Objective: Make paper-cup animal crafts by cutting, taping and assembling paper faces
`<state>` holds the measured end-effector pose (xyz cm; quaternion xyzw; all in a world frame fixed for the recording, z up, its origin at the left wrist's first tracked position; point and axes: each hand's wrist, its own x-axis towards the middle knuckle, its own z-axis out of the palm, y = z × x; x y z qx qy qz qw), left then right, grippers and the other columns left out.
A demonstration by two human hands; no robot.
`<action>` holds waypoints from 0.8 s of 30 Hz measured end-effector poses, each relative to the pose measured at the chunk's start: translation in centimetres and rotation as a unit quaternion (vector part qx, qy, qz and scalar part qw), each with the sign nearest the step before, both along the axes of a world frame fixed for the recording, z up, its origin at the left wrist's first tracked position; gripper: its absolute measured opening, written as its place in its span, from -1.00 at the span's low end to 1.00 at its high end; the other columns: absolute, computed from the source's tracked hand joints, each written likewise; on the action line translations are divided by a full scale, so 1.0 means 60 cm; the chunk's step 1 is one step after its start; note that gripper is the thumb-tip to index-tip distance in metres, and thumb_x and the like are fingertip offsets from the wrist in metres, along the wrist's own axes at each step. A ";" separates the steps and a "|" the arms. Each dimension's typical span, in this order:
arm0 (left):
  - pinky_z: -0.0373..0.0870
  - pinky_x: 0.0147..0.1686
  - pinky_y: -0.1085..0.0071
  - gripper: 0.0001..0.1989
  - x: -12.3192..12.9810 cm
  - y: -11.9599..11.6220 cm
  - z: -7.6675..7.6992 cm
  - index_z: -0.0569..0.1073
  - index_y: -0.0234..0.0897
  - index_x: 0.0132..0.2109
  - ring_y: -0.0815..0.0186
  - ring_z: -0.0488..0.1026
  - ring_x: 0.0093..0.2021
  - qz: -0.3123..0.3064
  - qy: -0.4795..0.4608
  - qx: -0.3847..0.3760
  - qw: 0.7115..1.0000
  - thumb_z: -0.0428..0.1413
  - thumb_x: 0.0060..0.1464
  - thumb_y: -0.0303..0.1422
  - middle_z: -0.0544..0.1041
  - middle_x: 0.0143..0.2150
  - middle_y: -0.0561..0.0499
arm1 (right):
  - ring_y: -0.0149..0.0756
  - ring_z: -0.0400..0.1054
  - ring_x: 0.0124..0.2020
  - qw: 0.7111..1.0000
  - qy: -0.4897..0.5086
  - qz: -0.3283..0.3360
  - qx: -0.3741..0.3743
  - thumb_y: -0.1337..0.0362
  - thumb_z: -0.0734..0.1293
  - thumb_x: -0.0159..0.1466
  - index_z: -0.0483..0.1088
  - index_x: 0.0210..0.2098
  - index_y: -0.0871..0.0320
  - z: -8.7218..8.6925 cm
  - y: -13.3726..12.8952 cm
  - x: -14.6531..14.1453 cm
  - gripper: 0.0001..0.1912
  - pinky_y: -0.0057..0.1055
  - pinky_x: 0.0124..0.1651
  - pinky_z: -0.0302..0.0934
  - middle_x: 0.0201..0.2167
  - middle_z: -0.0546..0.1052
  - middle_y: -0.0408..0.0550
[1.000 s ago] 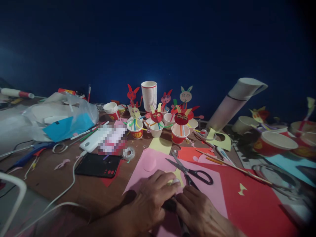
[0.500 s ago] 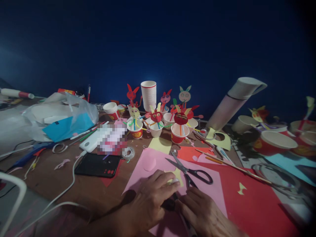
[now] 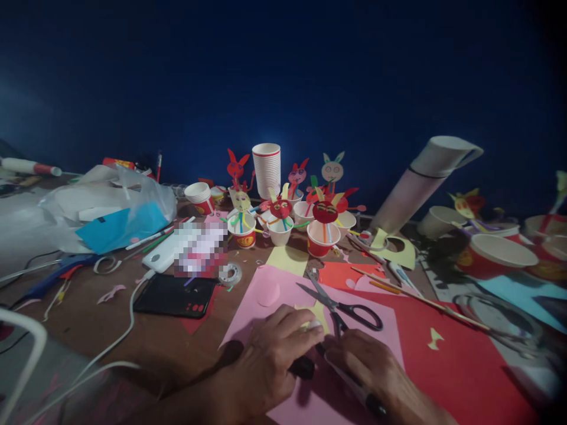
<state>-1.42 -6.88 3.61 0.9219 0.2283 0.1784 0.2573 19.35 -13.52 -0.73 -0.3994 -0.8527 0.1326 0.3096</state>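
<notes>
My left hand (image 3: 270,354) lies over the pink paper sheet (image 3: 243,307), its fingers closed around a short black marker cap (image 3: 303,368). Beneath its fingertips shows a cut piece of pale yellow paper (image 3: 319,311). In my right hand (image 3: 365,360) is a marker (image 3: 352,383) with a white barrel and a black end, its front pointing toward the left hand. Cap and marker are apart. Open black-handled scissors (image 3: 330,302) rest on the pink sheet just beyond my hands. A pink paper disc (image 3: 268,293) lies near the sheet's far left corner.
Paper cups with paper animal figures (image 3: 280,224) stand behind, before a tall cup stack (image 3: 266,171). A tumbler (image 3: 411,183) stands at right. Red paper (image 3: 465,360) lies right of the pink sheet. At left are a black phone (image 3: 175,297), white cable (image 3: 132,313) and glue gun (image 3: 57,277).
My right hand has shifted slightly right, drawing the marker away from the left hand. The black cap now shows separately by the left fingers. The left hand has hardly moved.
</notes>
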 end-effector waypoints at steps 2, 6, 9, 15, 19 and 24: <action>0.31 -0.17 0.31 -0.47 0.000 0.000 -0.001 0.30 -0.24 0.06 0.23 0.27 -0.05 0.003 -0.005 0.004 1.000 -0.07 -0.09 -0.68 0.36 0.04 -0.06 | -0.33 0.27 -0.38 0.999 0.017 -0.007 -0.028 0.45 0.15 0.27 0.27 -0.17 0.18 -0.003 0.000 0.003 -0.83 -0.41 -0.33 0.14 -0.33 0.46 -0.01; 0.31 -0.22 0.33 -0.44 0.000 -0.001 0.002 0.29 -0.24 0.05 0.23 0.28 -0.06 0.005 -0.003 0.008 1.000 -0.08 -0.13 -0.69 0.36 0.04 -0.05 | -0.33 0.24 -0.45 0.997 0.039 -0.031 -0.062 0.31 0.14 0.30 0.27 -0.21 0.15 -0.011 -0.001 0.010 -0.87 -0.40 -0.40 0.08 -0.42 0.42 -0.06; 0.30 -0.25 0.33 -0.41 0.001 0.000 0.005 0.30 -0.24 0.04 0.22 0.28 -0.08 0.008 0.001 0.011 1.000 -0.08 -0.19 -0.70 0.36 0.04 -0.04 | -0.32 0.25 -0.45 0.994 0.042 -0.047 -0.087 0.24 0.11 0.32 0.29 -0.24 0.15 -0.013 -0.001 0.015 -0.82 -0.39 -0.39 0.09 -0.44 0.42 -0.06; 0.30 -0.23 0.31 -0.40 0.002 -0.002 0.004 0.30 -0.24 0.05 0.23 0.29 -0.10 0.013 0.002 0.001 1.000 -0.08 -0.20 -0.71 0.37 0.02 -0.04 | -0.32 0.34 -0.45 0.989 0.076 -0.074 -0.100 0.27 0.14 0.29 0.33 -0.25 0.15 -0.011 0.009 0.020 -0.83 -0.42 -0.39 0.20 -0.46 0.46 -0.04; 0.33 -0.25 0.28 -0.35 -0.001 -0.007 -0.003 0.30 -0.17 0.08 0.21 0.33 -0.13 0.042 0.017 -0.012 0.999 -0.08 -0.20 -0.70 0.42 -0.08 -0.03 | -0.30 0.38 -0.42 0.985 0.093 -0.091 -0.110 0.32 0.17 0.25 0.35 -0.23 0.15 -0.014 0.012 0.021 -0.85 -0.42 -0.38 0.27 -0.42 0.49 -0.03; 0.40 -0.16 0.29 -0.32 -0.005 -0.009 -0.018 0.25 -0.23 0.13 0.23 0.40 -0.12 0.012 0.007 -0.039 0.999 -0.06 -0.21 -0.67 0.48 -0.09 -0.04 | -0.29 0.41 -0.36 0.968 0.134 -0.116 -0.177 0.34 0.22 0.23 0.38 -0.26 0.13 -0.017 0.013 0.020 -0.87 -0.41 -0.32 0.32 -0.38 0.50 -0.05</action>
